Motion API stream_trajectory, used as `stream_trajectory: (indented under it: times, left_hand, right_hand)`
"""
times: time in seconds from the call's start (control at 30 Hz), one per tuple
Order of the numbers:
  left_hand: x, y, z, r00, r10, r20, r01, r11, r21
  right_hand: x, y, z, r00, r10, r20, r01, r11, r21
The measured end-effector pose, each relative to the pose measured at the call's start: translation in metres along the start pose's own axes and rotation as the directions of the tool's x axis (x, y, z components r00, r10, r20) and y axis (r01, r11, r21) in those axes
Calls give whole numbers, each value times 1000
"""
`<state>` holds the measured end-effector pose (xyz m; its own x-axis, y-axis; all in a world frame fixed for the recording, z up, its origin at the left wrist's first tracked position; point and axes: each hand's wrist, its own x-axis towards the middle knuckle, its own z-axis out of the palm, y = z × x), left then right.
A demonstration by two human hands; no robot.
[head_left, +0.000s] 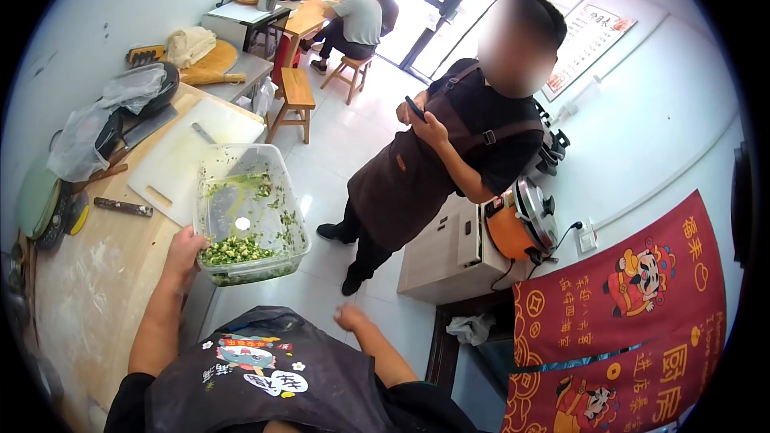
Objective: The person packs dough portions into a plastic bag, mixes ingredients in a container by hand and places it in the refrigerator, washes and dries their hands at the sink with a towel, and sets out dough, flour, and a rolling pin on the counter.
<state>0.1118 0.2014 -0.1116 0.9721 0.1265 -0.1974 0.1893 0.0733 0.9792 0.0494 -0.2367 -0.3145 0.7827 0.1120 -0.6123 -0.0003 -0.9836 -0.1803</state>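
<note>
Dark apron fabric (265,369) printed with a cartoon figure covers the wearer's front, with a bare forearm reaching forward on each side. The left arm stretches out along the worktop, its hand (188,248) clamped on the near-left corner of a clear plastic container (295,220); how the fingers curl around it cannot be told. Chopped green filling (237,250) lies heaped at the container's near end, with scraps stuck higher up. The right arm angles inward, elbow bent, its hand (350,318) loosely fisted in the air, apart from the container. To the left runs a floury wooden worktop (88,281) bearing a white cutting board (160,164); to the right hangs a red door curtain (618,305). Farther ahead, a co-worker in a brown apron (409,184) holds a phone (415,107). Beyond, someone in grey (353,20) sits near glass doors (437,16).
</note>
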Motion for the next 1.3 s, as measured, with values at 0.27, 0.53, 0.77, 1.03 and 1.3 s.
stream_trajectory:
  times: [0.27,0.53,0.77,1.03,1.3]
  left_hand:
    - [7,-9,-28,997,7,-81,-6,1000,2]
    - [2,-10,-24,990,15,-143,-15,1000,-4]
    - [13,-23,-27,985,74,-157,-76,997,-9]
    - [-1,-1,-9,993,-2,-114,4,1000,16]
    - [0,-3,-12,993,61,-105,-62,998,-12]
  right_hand:
    - [-90,-17,-26,955,-204,216,129,940,316]
    - [-15,21,33,963,-26,267,-7,993,120]
    - [6,15,53,958,-112,265,65,982,180]
    - [-15,22,45,956,-22,292,-29,985,169]
    - [-11,27,54,941,-5,338,-61,981,183]
